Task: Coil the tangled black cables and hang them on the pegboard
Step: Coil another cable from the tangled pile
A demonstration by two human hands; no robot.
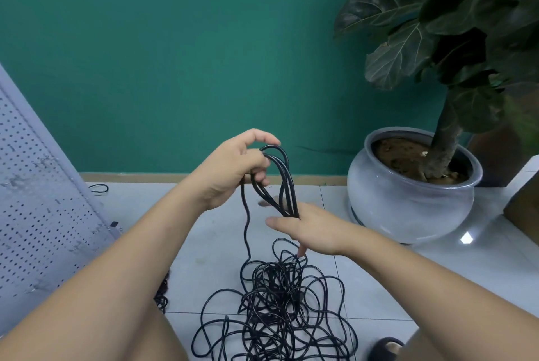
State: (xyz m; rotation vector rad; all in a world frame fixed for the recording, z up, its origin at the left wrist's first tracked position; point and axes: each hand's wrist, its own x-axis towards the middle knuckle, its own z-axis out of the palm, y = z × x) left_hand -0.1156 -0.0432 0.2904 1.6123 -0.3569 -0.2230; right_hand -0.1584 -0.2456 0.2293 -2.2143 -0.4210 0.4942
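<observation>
Fingers (258, 177) of my left hand (233, 168) curl tight round the top of a few finished loops (285, 180) of black cable, one finger arched over them, in what I judge to be the early turns of the coiling. At far left the grey pegboard (38, 215) leans by the green wall (175, 54), where the coil is meant to hang. No cable shows on the part I can see, and a short stray cable (99, 188) lies on the floor tiles (379, 287) just past its edge. I hold the left hand high so the loops hang long and even. A single strand (247, 229) drops from that hand to the floor, ready to feed the next turn. Lower and to the right, my right hand (309, 229) meets the loops' lower end with its thumb out straight and one fingertip pointing down. The other fingers are hidden, so I cannot tell whether it grips the cable or only draws the loops taut. Beneath it the tangled heap (280, 311) sprawls on the tiles between my legs, and by my reckoning it holds most of the cable. At right a round grey pot (408, 209) with a leafy plant stands by the wall, apart from the cable.
</observation>
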